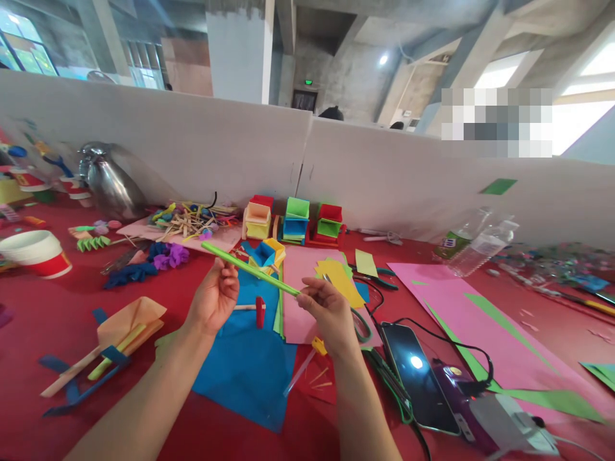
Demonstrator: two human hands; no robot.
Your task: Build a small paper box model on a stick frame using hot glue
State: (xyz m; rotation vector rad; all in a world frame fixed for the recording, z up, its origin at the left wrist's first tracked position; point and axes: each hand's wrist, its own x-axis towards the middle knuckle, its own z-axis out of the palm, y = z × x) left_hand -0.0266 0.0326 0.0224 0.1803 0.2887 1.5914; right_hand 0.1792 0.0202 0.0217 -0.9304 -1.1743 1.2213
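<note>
I hold a thin rolled green paper stick (250, 269) above the red table (48, 320) with both hands. My left hand (214, 296) has its fingers closed around the stick near its middle. My right hand (327, 312) pinches the stick's near end between thumb and fingers. The stick slants up to the left, past my left hand. Under my hands lie a blue paper sheet (250, 365) and a pink sheet (300, 301). A small red piece (260, 312) stands on the blue sheet.
Coloured paper boxes (295, 221) stand at the back by a white partition. Wooden sticks (189, 221), a metal kettle (110, 182) and a paper cup (36, 253) are on the left. A phone (418, 378), cables, scissors (360, 320), a plastic bottle (480, 246) and a large pink sheet (500, 333) lie on the right.
</note>
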